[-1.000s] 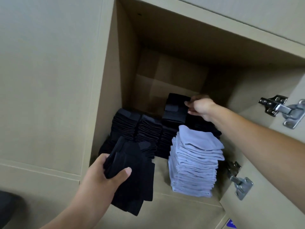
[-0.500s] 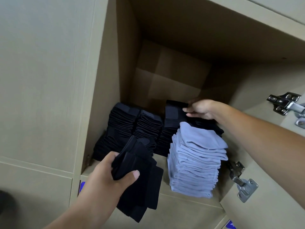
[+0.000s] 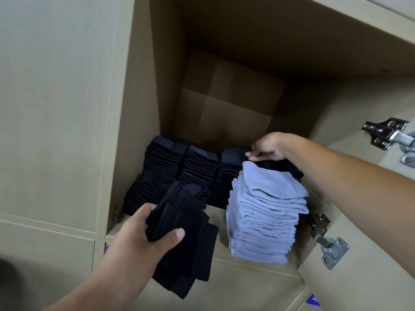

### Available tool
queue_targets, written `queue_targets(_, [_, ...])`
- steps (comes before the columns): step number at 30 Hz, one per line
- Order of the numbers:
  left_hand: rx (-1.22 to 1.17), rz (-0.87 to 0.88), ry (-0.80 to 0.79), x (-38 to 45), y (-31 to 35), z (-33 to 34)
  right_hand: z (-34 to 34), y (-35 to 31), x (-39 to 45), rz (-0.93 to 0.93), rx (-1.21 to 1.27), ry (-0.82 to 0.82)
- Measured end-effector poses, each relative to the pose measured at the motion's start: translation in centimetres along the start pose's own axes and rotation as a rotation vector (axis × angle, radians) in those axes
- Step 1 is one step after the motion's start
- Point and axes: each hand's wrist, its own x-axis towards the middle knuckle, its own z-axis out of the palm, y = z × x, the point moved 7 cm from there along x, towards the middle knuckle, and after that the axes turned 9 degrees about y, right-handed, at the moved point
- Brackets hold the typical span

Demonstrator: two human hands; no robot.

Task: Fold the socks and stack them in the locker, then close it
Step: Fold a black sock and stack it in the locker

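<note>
Head view, open locker (image 3: 143, 108). Left hand (image 3: 143, 239) grips a bundle of black socks (image 3: 186, 239) by its near end, thumb on top, fingers curled under; the bundle hangs at the locker's front edge, over the shelf (image 3: 224, 221) w/o resting in a stack, probably kept ready as the next batch. Right hand (image 3: 267, 148) reaches deep inside, fingers pinching the top sock of the rear-right black stack (image 3: 229, 167), apparently squaring it so the pile stays upright. Three black stacks stand side by side along the back: rear-left stack (image 3: 161, 162), middle stack (image 3: 199, 167) and the one being handled; more black socks lie low at front left. A tall grey stack (image 3: 265, 216) stands front right, just in front of the right hand's work, so the forearm passes over it; a nudge could topple it. Door (image 3: 359, 277) open at right, upper hinge (image 3: 388, 135) and lower hinge (image 3: 325, 239) exposed. Judged stage: stacking under way, closing not yet begun.
</note>
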Motion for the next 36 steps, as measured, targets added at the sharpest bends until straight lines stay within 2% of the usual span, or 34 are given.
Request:
queue_targets(6, [-0.011,-0.002,-0.011,0.1,-0.1,0.2,0.4,-0.3,0.5,-0.026,-0.128,0.047])
queue_targets(8, [-0.013,0.004,-0.016,0.1,-0.1,0.3,0.6,-0.5,0.4,-0.058,-0.245,0.063])
queue_targets(15, [-0.072,-0.001,-0.004,0.5,-0.2,-0.1,0.3,-2.9,-1.0,-0.389,-0.655,0.216])
queue_targets(19, [-0.120,0.012,-0.004,0.7,0.0,-0.6,0.7,-3.9,-2.2,-0.399,-0.696,0.240])
queue_targets(22, [-0.197,-0.003,0.004,0.7,0.5,-1.0,0.7,-5.2,-4.7,-0.656,-0.588,0.290])
queue_targets(25, [-0.242,-0.013,0.002,0.5,1.0,-1.4,2.0,-4.7,-8.9,-0.808,-0.384,0.250])
queue_targets(30, [-0.344,-0.084,0.014,0.2,1.2,-1.8,6.1,-1.1,-16.0,-0.803,-0.174,0.047])
queue_targets(36, [-0.443,-0.172,0.019,-0.6,1.2,-1.9,10.0,2.8,-19.5,-0.799,-0.219,-0.181])
